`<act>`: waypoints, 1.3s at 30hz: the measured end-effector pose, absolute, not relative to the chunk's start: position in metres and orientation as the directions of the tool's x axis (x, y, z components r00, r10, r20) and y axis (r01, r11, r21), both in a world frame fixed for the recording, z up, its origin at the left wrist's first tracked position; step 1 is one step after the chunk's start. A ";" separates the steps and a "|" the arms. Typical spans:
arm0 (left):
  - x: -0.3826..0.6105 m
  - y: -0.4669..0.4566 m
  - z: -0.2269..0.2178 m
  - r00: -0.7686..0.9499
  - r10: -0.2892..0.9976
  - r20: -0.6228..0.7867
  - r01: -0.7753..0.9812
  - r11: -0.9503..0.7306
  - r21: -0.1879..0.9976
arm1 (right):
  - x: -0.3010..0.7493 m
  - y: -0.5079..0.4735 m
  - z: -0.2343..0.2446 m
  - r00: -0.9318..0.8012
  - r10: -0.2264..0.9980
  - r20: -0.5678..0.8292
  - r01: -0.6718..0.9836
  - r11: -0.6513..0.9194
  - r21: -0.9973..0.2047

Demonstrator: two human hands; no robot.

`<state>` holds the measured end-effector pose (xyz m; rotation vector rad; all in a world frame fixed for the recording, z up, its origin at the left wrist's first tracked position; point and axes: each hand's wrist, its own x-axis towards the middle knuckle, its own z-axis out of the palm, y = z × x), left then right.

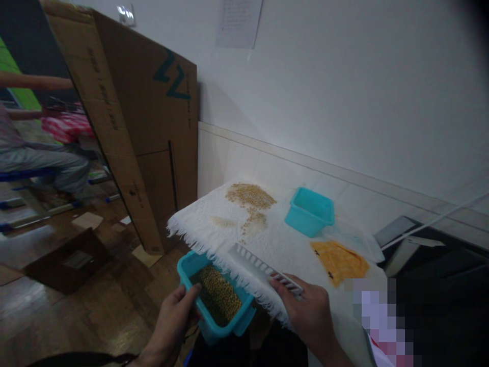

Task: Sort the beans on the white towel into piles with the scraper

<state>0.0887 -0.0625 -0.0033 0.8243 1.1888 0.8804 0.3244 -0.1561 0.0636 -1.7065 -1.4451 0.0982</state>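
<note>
My left hand [173, 318] grips the near rim of a teal plastic tub [244, 317] partly filled with yellowish beans [219, 295], held just below the table's front edge. My right hand [309, 311] is closed on a white slotted plastic scraper [254, 262] that lies along the fringed edge of a white towel [282, 244] covering the table. A loose heap of the same beans [250, 196] sits on the towel's far left part. A second, empty teal tub [309, 210] stands at the back of the towel.
A yellow-orange pile [339, 261] lies on clear plastic to the right. A tall cardboard sheet [153, 132] leans against the wall at left, with a flat box [66, 260] on the wooden floor. Another person [38, 158] sits far left. A dark device [428, 250] stands at right.
</note>
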 end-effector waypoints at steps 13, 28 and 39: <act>0.086 -0.060 -0.020 0.152 0.905 -0.398 -0.176 0.421 0.890 | 0.344 -0.125 0.060 0.440 0.792 0.423 0.791 -0.119 -0.600; 0.086 -0.058 -0.015 0.133 0.911 -0.391 -0.162 0.409 0.898 | 0.333 -0.126 0.062 0.397 0.822 0.410 0.768 -0.052 -0.638; 0.084 -0.056 -0.011 0.131 0.916 -0.379 -0.130 0.395 0.909 | 0.308 -0.138 0.067 0.312 0.880 0.359 0.717 0.030 -0.696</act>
